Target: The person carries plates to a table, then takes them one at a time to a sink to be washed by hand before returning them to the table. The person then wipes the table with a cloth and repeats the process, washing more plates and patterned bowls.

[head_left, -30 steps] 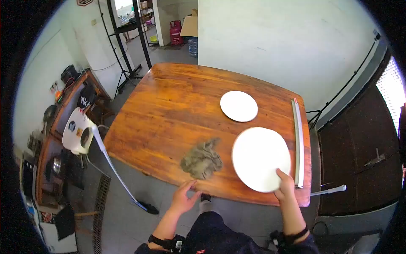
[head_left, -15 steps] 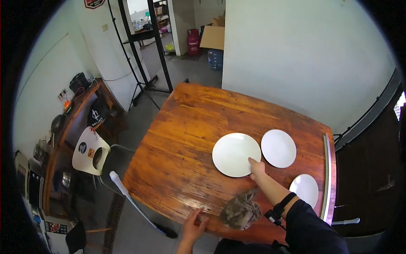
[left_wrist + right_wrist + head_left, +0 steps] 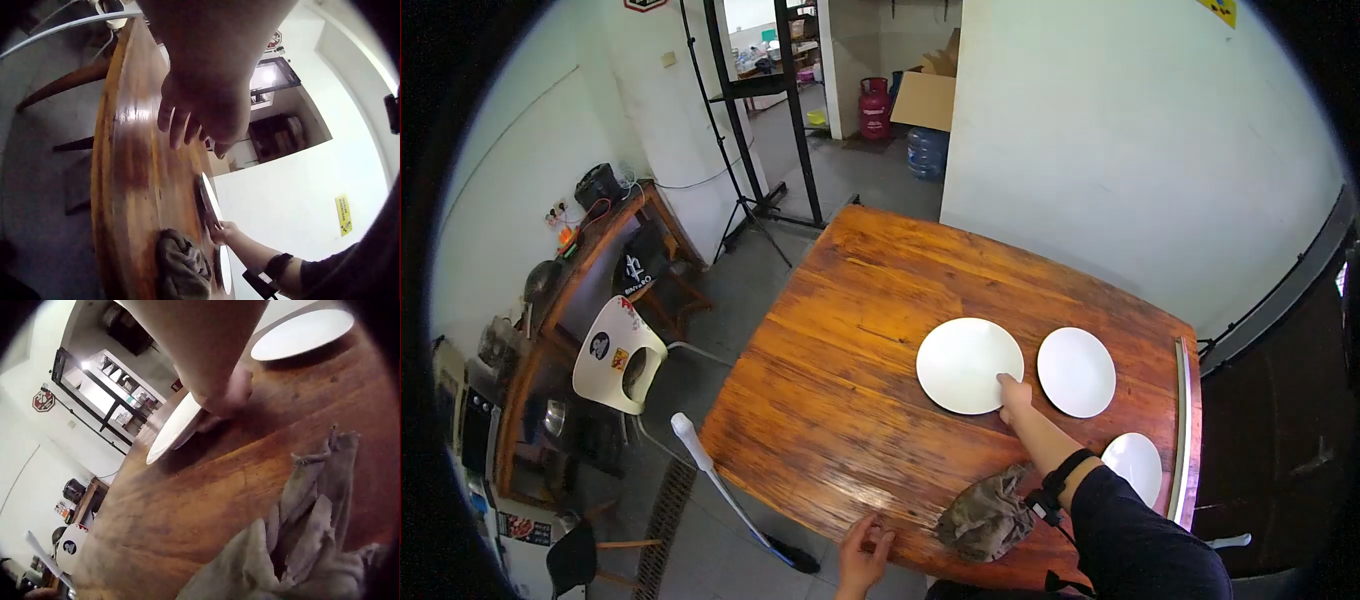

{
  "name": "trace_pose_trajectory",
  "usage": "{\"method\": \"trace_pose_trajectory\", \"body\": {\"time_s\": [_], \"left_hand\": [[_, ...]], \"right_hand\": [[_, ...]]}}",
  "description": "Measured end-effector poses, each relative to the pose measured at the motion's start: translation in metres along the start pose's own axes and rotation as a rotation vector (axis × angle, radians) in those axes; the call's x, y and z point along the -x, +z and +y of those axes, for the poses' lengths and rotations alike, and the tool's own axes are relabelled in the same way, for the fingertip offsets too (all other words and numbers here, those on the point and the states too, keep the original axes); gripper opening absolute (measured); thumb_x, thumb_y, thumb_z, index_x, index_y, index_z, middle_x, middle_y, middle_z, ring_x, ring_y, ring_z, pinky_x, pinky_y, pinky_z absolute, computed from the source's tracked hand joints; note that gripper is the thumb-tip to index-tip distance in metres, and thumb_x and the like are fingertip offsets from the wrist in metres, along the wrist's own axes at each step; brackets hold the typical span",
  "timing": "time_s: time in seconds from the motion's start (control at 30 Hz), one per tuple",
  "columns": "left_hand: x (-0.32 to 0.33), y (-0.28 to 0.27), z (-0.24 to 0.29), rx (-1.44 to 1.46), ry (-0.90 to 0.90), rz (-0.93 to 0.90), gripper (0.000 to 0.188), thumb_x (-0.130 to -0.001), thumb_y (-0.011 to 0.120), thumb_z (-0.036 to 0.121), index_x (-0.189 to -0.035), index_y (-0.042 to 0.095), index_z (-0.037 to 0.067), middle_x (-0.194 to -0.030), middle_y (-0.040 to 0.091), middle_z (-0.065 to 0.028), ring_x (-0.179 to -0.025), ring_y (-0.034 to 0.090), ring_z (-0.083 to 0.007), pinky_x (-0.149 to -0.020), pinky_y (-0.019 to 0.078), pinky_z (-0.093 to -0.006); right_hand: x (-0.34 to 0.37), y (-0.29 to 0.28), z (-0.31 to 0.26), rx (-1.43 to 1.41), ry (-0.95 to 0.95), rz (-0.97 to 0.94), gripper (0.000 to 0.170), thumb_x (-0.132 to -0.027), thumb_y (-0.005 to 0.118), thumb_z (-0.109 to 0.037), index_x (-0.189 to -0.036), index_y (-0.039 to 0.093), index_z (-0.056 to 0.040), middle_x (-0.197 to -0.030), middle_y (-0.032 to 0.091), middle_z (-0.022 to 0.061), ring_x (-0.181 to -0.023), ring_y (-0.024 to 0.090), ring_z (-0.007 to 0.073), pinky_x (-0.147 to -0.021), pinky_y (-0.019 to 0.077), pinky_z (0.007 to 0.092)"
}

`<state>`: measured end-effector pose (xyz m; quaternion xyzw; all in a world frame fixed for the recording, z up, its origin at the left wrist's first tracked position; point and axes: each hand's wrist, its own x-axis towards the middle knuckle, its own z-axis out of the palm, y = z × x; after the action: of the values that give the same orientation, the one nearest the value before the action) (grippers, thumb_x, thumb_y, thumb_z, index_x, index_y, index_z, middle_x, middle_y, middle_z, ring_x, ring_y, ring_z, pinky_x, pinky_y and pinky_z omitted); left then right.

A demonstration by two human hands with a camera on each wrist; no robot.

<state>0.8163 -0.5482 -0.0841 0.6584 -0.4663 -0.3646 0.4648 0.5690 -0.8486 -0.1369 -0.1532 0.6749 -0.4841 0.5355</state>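
Note:
My right hand (image 3: 1014, 396) grips the near right rim of a large white plate (image 3: 965, 365), thumb on top, over the middle of the wooden table (image 3: 800, 400). In the right wrist view this plate (image 3: 174, 430) tilts, its far side low over the wood. A second white plate (image 3: 1077, 372) lies just right of it, and a smaller-looking third plate (image 3: 1133, 467) sits nearer me, partly behind my right arm. Close to the front edge is a crumpled grey-brown cloth (image 3: 980, 520). My left hand (image 3: 866, 555) hovers left of the cloth by the edge, fingers loosely bent, holding nothing.
A pale metal strip (image 3: 1181, 430) lies along the table's right edge. A long white-handled tool (image 3: 700, 450) leans by the left front edge, with a white chair (image 3: 615, 355) beyond it. A white wall (image 3: 1140, 150) stands behind the table.
My right hand has carried the large plate from the right front to the table's middle, uncovering the third plate. The head view has turned. In the last half second the plate barely moves.

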Motion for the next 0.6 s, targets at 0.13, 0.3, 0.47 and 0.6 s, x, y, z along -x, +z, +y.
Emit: {"method": "trace_pose_trajectory", "body": {"time_s": [0.13, 0.3, 0.47, 0.6], "left_hand": [[-0.002, 0.011, -0.002, 0.022, 0.04, -0.019, 0.036, -0.07, 0.066, 0.009, -0.103, 0.053, -0.001, -0.089, 0.057, -0.0133, -0.078, 0.058, -0.0195, -0.067, 0.0456, -0.0275], [-0.002, 0.017, 0.01, 0.031, -0.03, -0.108, 0.035, -0.071, 0.065, 0.01, -0.103, 0.054, 0.0, -0.091, 0.057, -0.0135, -0.08, 0.058, -0.02, -0.07, 0.0452, -0.029], [0.003, 0.013, 0.031, -0.187, 0.123, -0.149, 0.036, -0.072, 0.064, 0.007, -0.105, 0.053, 0.001, -0.094, 0.057, -0.0109, -0.082, 0.057, -0.0178, -0.07, 0.0461, -0.0284], [0.02, 0.011, 0.061, -0.306, 0.159, -0.168, 0.032, -0.074, 0.063, 0.012, -0.103, 0.054, 0.001, -0.094, 0.057, -0.0122, -0.084, 0.056, -0.021, -0.074, 0.0448, -0.0293]], "right_hand": [[0.015, -0.003, -0.011, 0.148, 0.096, -0.009, 0.038, -0.08, 0.049, -0.018, -0.109, 0.044, 0.005, -0.098, 0.054, 0.019, -0.079, 0.059, 0.0292, -0.058, 0.0512, 0.0451], [0.022, -0.009, -0.014, 0.289, 0.084, -0.056, 0.039, -0.08, 0.053, -0.021, -0.107, 0.044, 0.0063, -0.095, 0.056, 0.017, -0.071, 0.061, 0.0276, -0.047, 0.0537, 0.0395], [0.03, -0.009, -0.017, 0.27, 0.088, 0.018, 0.044, -0.077, 0.06, -0.02, -0.104, 0.045, 0.0109, -0.093, 0.055, 0.0191, -0.064, 0.06, 0.0302, -0.041, 0.0533, 0.0379], [0.038, -0.033, -0.009, 0.264, 0.202, -0.197, 0.057, -0.08, 0.051, -0.043, -0.093, 0.048, 0.0122, -0.075, 0.058, 0.0238, -0.058, 0.06, 0.0308, -0.041, 0.0504, 0.0386]]}}
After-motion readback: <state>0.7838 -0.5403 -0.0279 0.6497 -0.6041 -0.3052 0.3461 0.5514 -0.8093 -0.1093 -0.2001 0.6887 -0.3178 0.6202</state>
